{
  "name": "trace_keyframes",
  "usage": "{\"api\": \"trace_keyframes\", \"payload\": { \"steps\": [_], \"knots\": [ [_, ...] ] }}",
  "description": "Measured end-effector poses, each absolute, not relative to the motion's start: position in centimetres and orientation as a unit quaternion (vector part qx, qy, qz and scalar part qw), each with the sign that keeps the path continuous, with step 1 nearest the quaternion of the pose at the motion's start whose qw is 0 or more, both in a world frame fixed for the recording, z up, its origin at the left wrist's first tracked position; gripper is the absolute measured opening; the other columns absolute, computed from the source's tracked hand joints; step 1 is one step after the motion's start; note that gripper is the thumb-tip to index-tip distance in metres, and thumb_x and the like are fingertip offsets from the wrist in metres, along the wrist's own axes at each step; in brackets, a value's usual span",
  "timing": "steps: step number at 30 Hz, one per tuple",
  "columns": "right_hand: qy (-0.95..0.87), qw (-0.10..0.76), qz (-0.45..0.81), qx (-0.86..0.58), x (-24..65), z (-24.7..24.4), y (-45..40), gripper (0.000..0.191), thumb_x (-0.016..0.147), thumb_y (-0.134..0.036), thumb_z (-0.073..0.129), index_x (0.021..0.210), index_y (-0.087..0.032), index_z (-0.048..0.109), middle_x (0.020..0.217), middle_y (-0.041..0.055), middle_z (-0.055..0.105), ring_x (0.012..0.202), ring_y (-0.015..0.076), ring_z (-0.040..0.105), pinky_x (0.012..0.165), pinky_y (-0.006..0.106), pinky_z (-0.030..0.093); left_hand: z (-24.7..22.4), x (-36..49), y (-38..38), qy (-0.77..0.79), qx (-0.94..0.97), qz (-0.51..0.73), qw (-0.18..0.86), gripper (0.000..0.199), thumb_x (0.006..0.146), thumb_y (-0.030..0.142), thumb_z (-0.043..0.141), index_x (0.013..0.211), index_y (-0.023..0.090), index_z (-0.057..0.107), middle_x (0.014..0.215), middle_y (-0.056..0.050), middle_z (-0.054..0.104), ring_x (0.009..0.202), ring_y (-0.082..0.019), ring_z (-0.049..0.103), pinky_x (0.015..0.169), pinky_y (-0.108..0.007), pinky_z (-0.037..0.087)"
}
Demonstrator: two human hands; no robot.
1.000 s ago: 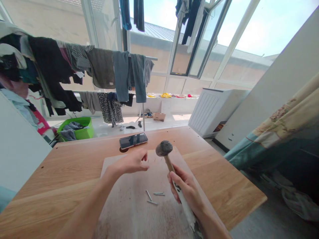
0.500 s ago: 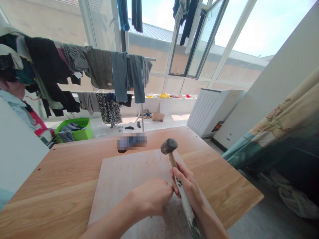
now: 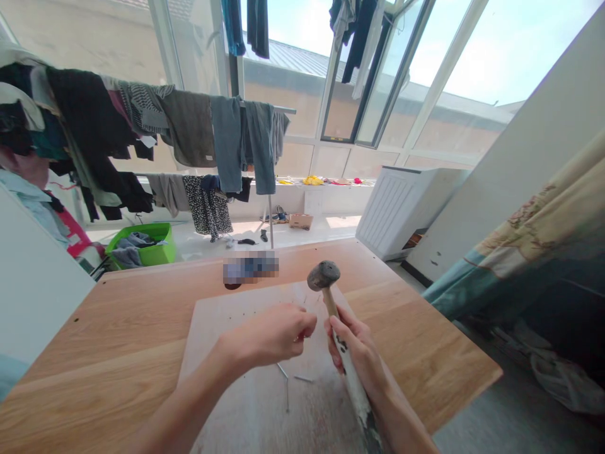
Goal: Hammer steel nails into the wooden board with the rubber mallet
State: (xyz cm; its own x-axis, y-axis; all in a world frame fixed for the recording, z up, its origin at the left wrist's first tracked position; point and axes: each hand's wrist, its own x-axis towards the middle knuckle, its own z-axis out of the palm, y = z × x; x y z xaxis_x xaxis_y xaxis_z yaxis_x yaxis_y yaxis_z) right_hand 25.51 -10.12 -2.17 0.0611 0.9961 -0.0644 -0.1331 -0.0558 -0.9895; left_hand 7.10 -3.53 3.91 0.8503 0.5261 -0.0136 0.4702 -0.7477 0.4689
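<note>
My right hand (image 3: 352,337) is wrapped round the pale, worn handle of a hammer (image 3: 324,275), whose dark head points up and away from me. To its left, my left hand (image 3: 278,331) is closed, thumb and fingers pressed together above a pale wooden board (image 3: 212,378); whatever it may hold is hidden. Loose nails (image 3: 303,378) lie on the board just below my left hand. Near the far edge of the board runs a row of small dark holes (image 3: 230,318), and thin nails (image 3: 305,300) stand up close to the hammer head, partly hidden.
The board lies on a wooden table (image 3: 118,353). A blurred-out item (image 3: 250,268) sits behind the board. Beyond the table are a green tub (image 3: 158,252) of clothes, a rack of hanging laundry (image 3: 193,129) and a white cabinet (image 3: 387,208). A curtain (image 3: 510,246) hangs at the right.
My left hand has lifted away from the near part of the board and moved up and slightly left, uncovering the loose nails. The right hand and hammer have barely shifted.
</note>
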Motion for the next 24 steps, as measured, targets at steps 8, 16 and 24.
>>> {"api": "trace_keyframes", "payload": {
  "steps": [8,16,24],
  "knots": [
    [-0.455,0.534,0.527,-0.479,25.7,-2.8,-10.0,0.036,0.088,-0.054,0.062,0.089,-0.018,0.058,0.048,-0.0096,0.046,0.031,0.0046,0.033,0.03,0.015,0.032,1.7,4.6,-1.2,0.298,0.847,0.25,0.363,0.01,0.09,0.02,0.057,0.097,0.019,0.063,0.087,-0.001,0.068,0.078,-0.014,0.062,0.074,-0.025,0.05],
    [-0.446,0.531,0.536,-0.481,25.3,-2.2,-10.1,0.037,0.087,-0.055,0.063,0.087,-0.018,0.058,0.048,-0.0096,0.044,0.032,0.0043,0.033,0.031,0.015,0.031,-3.1,1.8,-0.4,0.406,0.781,0.342,0.331,0.016,0.088,0.032,0.058,0.086,0.018,0.066,0.081,-0.001,0.068,0.073,-0.014,0.06,0.069,-0.025,0.049],
    [-0.467,0.525,0.526,-0.479,25.3,-2.6,-10.1,0.034,0.09,-0.051,0.061,0.082,-0.018,0.056,0.045,-0.0101,0.043,0.032,0.0044,0.032,0.032,0.015,0.029,-4.1,1.4,0.2,0.437,0.754,0.351,0.342,0.017,0.084,0.032,0.059,0.084,0.017,0.067,0.078,-0.002,0.069,0.066,-0.013,0.058,0.063,-0.024,0.046]
  ]
}}
